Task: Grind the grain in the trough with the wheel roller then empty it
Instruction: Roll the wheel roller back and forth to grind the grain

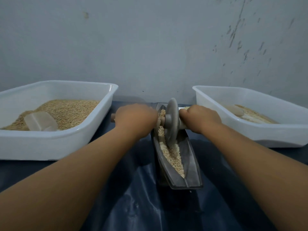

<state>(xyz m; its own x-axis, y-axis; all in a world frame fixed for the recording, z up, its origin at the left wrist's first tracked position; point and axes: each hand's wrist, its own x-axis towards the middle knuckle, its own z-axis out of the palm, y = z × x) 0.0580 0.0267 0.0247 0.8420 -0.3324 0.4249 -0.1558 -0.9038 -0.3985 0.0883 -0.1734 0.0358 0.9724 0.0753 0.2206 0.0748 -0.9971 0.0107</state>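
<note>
A dark boat-shaped trough (pixel 191 165) lies lengthwise in front of me, with pale grain (pixel 173 157) along its groove. A grey wheel roller (pixel 171 124) stands upright in the groove near the far end. My left hand (pixel 135 119) grips the left handle of its axle, whose wooden tip (pixel 113 117) sticks out beyond the fist. On the other side of the wheel, my right hand (pixel 200 118) grips the right handle. The far end of the trough is partly hidden behind the wheel and hands.
A white tub (pixel 50 144) at left holds whole grain and a clear scoop (pixel 40 121). A second white tub (pixel 275 132) at right holds a smaller amount of grain and another scoop (pixel 235 110). Dark plastic sheeting (pixel 141 197) covers the table; a wall stands close behind.
</note>
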